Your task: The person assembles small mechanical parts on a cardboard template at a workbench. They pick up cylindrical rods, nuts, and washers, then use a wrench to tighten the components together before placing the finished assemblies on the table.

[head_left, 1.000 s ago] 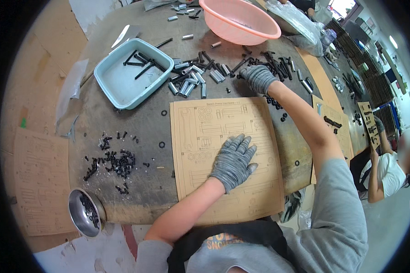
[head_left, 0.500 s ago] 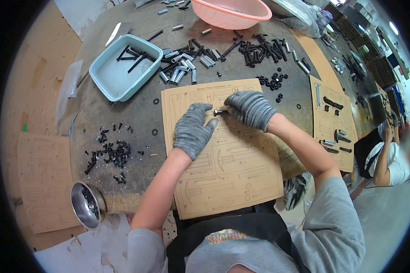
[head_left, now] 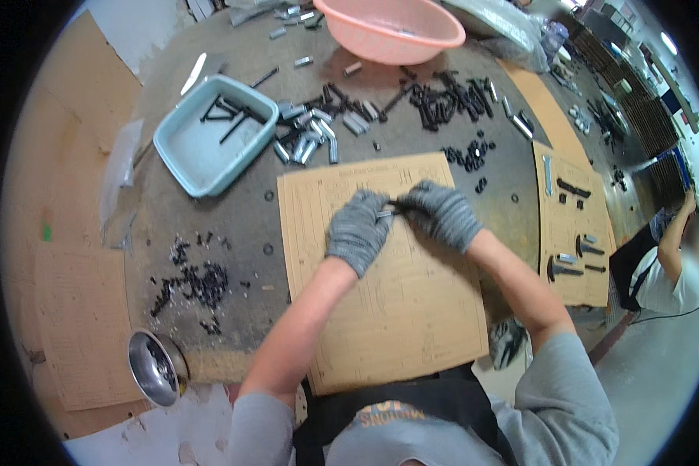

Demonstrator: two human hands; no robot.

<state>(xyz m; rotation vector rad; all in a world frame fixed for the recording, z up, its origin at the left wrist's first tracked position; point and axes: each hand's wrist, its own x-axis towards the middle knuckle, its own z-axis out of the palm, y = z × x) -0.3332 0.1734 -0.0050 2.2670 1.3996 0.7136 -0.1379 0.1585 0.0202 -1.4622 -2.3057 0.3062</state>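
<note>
Our left hand (head_left: 357, 231) and right hand (head_left: 443, 213), both gloved, pinch a small black rod (head_left: 394, 206) between closed fingertips, over the brown cardboard sheet (head_left: 396, 311) on the table (head_left: 233, 210).

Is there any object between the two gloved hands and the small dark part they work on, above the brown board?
Nothing visible does. The left hand and the right hand both already touch the small dark part, pinching it between their fingertips over the brown board.
</note>
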